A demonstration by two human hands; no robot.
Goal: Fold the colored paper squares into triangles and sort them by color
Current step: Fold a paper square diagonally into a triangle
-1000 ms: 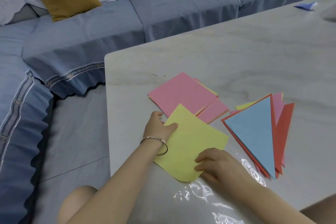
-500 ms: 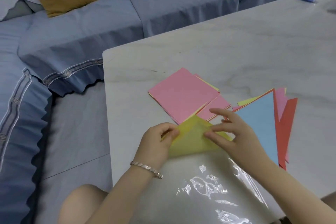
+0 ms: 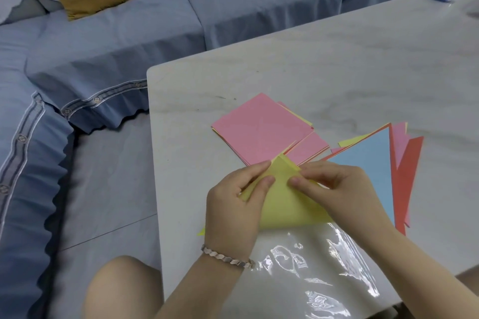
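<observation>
Your left hand (image 3: 234, 204) and right hand (image 3: 334, 189) each pinch the folded yellow paper (image 3: 287, 204) at centre frame, corners meeting.

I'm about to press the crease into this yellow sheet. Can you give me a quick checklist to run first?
1. Grip: left hand and right hand both pinch the yellow sheet near its top corner: ok.
2. Corners matched: the two layers look slightly offset at the tip: not ok.
3. Fold edge flat: it looks rounded and uncreased: not ok.
4. Sheet clear of the pink stack: the tip overlaps it in view, so contact is uncertain: cannot tell.
5. Folded pile, with the blue triangle on top, is open for the next piece: ok.
</observation>
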